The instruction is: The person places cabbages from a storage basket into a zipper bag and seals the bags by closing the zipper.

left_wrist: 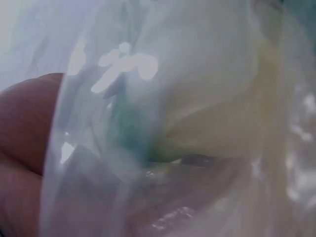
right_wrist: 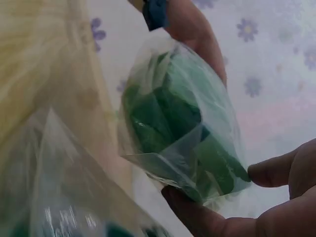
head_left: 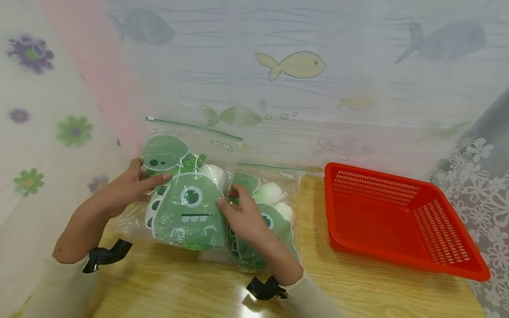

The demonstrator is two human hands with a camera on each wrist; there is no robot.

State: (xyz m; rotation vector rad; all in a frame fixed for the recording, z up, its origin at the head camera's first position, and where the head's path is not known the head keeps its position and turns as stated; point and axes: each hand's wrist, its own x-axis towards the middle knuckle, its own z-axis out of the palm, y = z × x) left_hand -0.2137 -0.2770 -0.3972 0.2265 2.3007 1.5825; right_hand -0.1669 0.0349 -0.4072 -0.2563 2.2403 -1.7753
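A clear zip bag (head_left: pixel 199 212) with a green one-eyed monster print, holding white-stemmed leafy greens, is raised over the table in both hands. My left hand (head_left: pixel 135 182) grips its left side, thumb across the front. Its right side is pinched by my right hand (head_left: pixel 248 216). The right wrist view shows the bag's bottom (right_wrist: pixel 182 118), dark green leaves inside, between thumb and fingers. Close up in the left wrist view are shiny plastic (left_wrist: pixel 123 69) and pale stems (left_wrist: pixel 212 118). A second matching bag (head_left: pixel 288 229) of greens lies behind the right hand, partly hidden by it.
A red plastic basket (head_left: pixel 370 221) with slotted walls stands on the wooden table (head_left: pixel 175 282) at the right. Fish-printed sheeting (head_left: pixel 302 110) hangs along the back, and flower-printed sheeting (head_left: pixel 47 154) borders the left. White flower lace (head_left: pixel 493 212) lies past the basket.
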